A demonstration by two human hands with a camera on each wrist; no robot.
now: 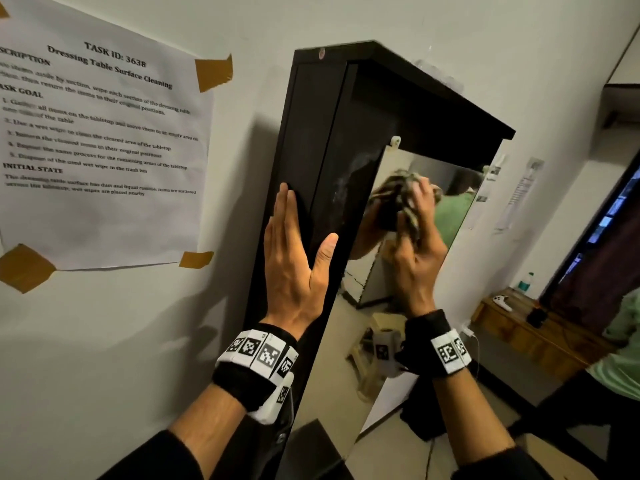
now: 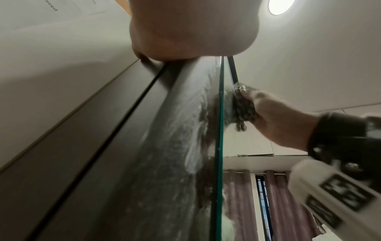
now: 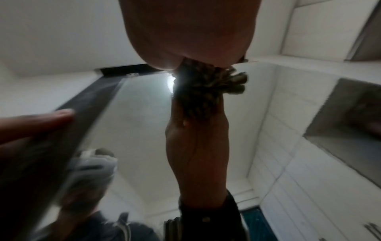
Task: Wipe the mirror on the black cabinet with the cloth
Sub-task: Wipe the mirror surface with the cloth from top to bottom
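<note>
A tall black cabinet (image 1: 325,109) hangs on the wall with a mirror (image 1: 457,188) on its front. My left hand (image 1: 294,261) lies flat and open against the cabinet's left edge, fingers straight and pointing up. My right hand (image 1: 417,237) grips a bunched, mottled brown cloth (image 1: 403,188) and presses it against the upper part of the mirror. In the left wrist view the cloth (image 2: 243,109) sits against the glass edge (image 2: 219,146) under my right hand (image 2: 276,122). White smears streak the dark panel (image 2: 181,130) beside the glass. The right wrist view shows the cloth (image 3: 208,84) meeting its own reflection.
A taped paper sheet (image 1: 97,140) covers the wall left of the cabinet. To the right, a low wooden bench (image 1: 519,327) carries a bottle (image 1: 526,282) and a white controller (image 1: 502,301). A person in green (image 1: 620,341) stands at the far right. Curtains (image 2: 288,203) hang behind.
</note>
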